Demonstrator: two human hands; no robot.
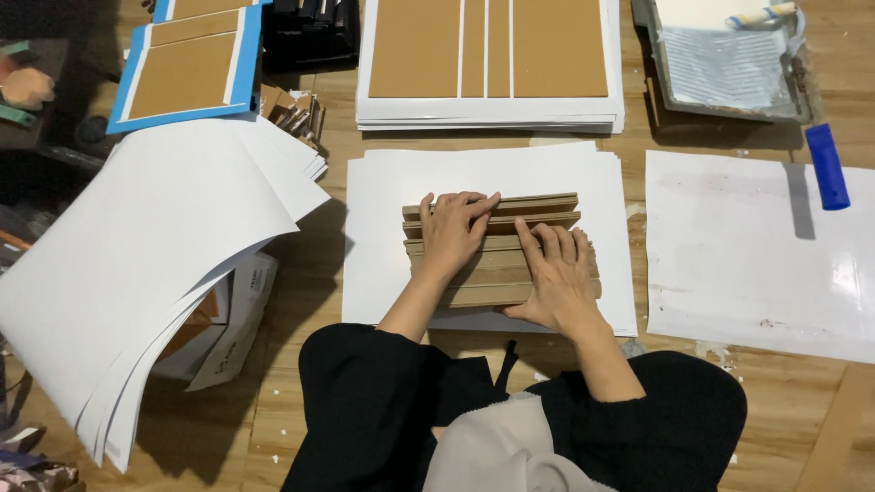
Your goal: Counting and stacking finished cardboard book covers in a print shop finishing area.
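Pressing flat on a fanned stack of brown strips [497,251], both hands [453,228] [558,278] lie open, side by side, gripping nothing; strips rest on white sheets [383,237] mid-floor [793,410].

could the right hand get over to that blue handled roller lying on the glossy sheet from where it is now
Probably yes. The right hand rests on the brown board strips, and the blue roller handle lies off to its right on the glossy sheet. Only bare sheet and floor lie between them, though it looks like a long stretch.
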